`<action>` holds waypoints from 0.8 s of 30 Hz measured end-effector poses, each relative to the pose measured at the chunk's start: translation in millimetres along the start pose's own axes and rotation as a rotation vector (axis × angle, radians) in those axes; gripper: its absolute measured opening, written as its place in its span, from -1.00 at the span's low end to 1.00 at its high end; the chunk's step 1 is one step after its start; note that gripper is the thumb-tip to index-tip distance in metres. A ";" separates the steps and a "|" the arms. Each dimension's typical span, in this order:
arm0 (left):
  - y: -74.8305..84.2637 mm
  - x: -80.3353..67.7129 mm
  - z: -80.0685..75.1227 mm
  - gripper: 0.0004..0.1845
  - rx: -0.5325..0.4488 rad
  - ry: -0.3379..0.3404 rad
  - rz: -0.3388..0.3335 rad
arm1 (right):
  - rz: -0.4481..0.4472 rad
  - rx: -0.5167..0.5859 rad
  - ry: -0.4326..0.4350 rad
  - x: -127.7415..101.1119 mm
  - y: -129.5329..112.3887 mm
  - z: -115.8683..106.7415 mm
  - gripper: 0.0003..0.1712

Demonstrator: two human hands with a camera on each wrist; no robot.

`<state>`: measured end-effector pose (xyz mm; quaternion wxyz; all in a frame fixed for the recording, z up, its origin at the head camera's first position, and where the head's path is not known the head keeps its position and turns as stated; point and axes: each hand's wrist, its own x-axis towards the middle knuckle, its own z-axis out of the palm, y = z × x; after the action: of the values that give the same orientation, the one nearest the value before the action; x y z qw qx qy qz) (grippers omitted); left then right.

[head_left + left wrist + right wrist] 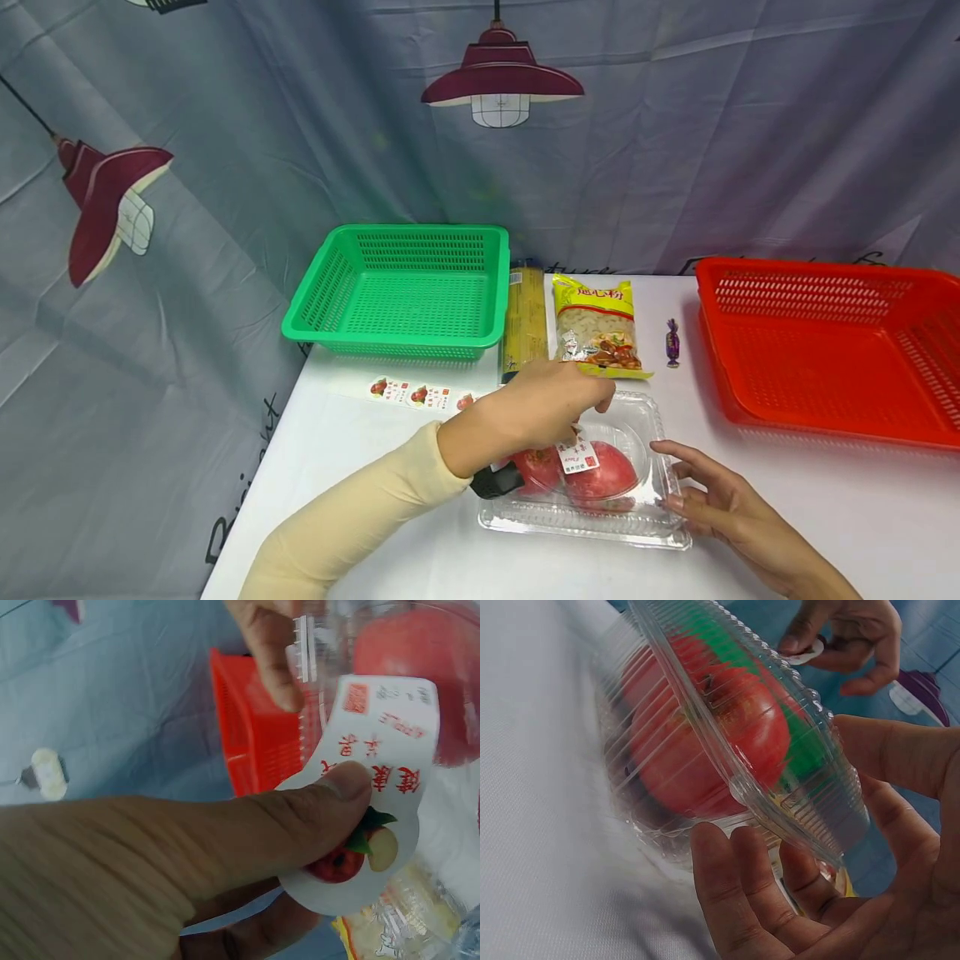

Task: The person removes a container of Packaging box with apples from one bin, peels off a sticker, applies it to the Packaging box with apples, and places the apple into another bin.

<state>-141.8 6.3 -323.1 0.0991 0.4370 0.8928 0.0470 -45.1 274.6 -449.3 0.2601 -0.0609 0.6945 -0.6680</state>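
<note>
A clear plastic clamshell box [645, 521] lies on the white table near the front and holds two red round fruits [609, 475]. My left hand [579, 435] hovers over the lid and pinches a white label sticker [577, 457] with red print. In the left wrist view my thumb [330, 795] presses on that label [379, 742], which curls against the lid. My right hand [675, 477] holds the box's right end. In the right wrist view, its fingers [735, 885] curl under the rim and the thumb lies over the lid [795, 750].
A green basket [405, 287] stands at the back left and a red basket [825, 350] at the right. Between them lie a spaghetti pack [522, 321], a yellow pasta bag [596, 325] and a purple candy [672, 342]. A strip of labels [412, 393] lies left of the box.
</note>
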 end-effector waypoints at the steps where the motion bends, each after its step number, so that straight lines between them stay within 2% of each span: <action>1: 1.8 2.3 1.1 -0.59 0.023 -0.005 0.007 | -0.004 0.002 0.000 -0.1 0.1 0.1 -0.31; 4: 6.2 8.9 5.5 -0.64 0.111 0.001 0.055 | -0.010 0.006 0.007 -0.3 0.6 0.5 -0.31; 8: 10.7 15.2 9.8 -0.72 0.240 0.046 0.099 | -0.011 0.009 0.006 -0.2 1.6 -0.1 -0.30; 11: 14.1 17.5 9.6 -0.74 0.315 0.064 0.096 | -0.013 0.012 -0.006 -0.2 2.1 -1.0 -0.30; 17: 19.1 19.8 12.5 -0.72 0.423 0.057 0.102 | -0.045 0.031 -0.021 -0.4 1.9 -0.9 -0.30; 24: 22.2 22.8 20.3 -0.73 0.490 0.080 0.097 | -0.009 0.005 -0.012 -0.3 1.2 -1.3 -0.30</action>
<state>-133.9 37.9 -342.3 -0.0476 0.4880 0.8587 -0.1490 -45.1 276.0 -450.4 0.2614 -0.0675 0.6910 -0.6706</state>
